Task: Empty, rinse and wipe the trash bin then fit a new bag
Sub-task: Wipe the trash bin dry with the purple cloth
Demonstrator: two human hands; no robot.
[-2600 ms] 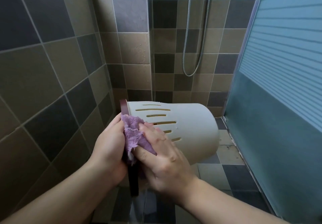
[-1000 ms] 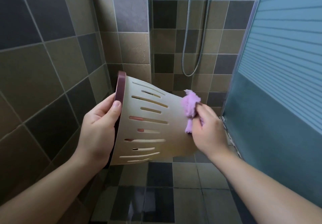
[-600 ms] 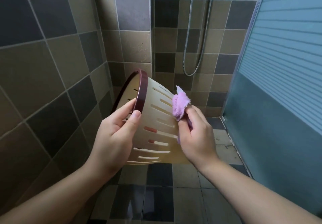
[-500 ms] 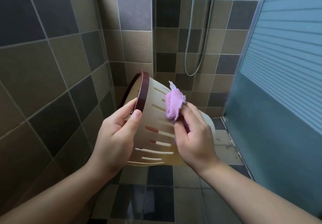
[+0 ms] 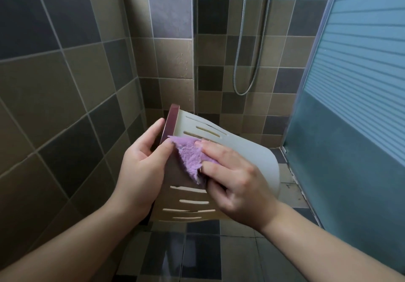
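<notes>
A: How much room is there around the trash bin point(image 5: 241, 156)?

B: Little on the left. The tiled wall point(image 5: 65, 106) runs close past the left hand point(image 5: 143, 172), and it meets the back wall in a corner just beyond the bin's rim point(image 5: 169, 124). On the right a frosted glass door point(image 5: 350, 106) closes the space; its lower edge runs along the floor point(image 5: 219, 249), near the bin's base. The freest room is ahead, toward the back wall where the shower hose point(image 5: 252, 51) hangs in a loop, and below, over the floor tiles.

A: Where is the bin, and which way does it point?

B: It is held in the air between both hands, above the floor, touching neither wall. It lies on its side, long axis roughly level, running from left and near to right and far. The dark red rim faces left toward the tiled wall, the closed base points right toward the door. The slots in its pale wall run along that same axis.

A: And the hands?

B: The left hand grips the rim, thumb on the outside, fingers curled over the edge into the opening. The right hand point(image 5: 236, 183) presses a purple cloth point(image 5: 190, 161) against the bin's side just beside the rim, fingers laid over the cloth and partly curled round it
</notes>
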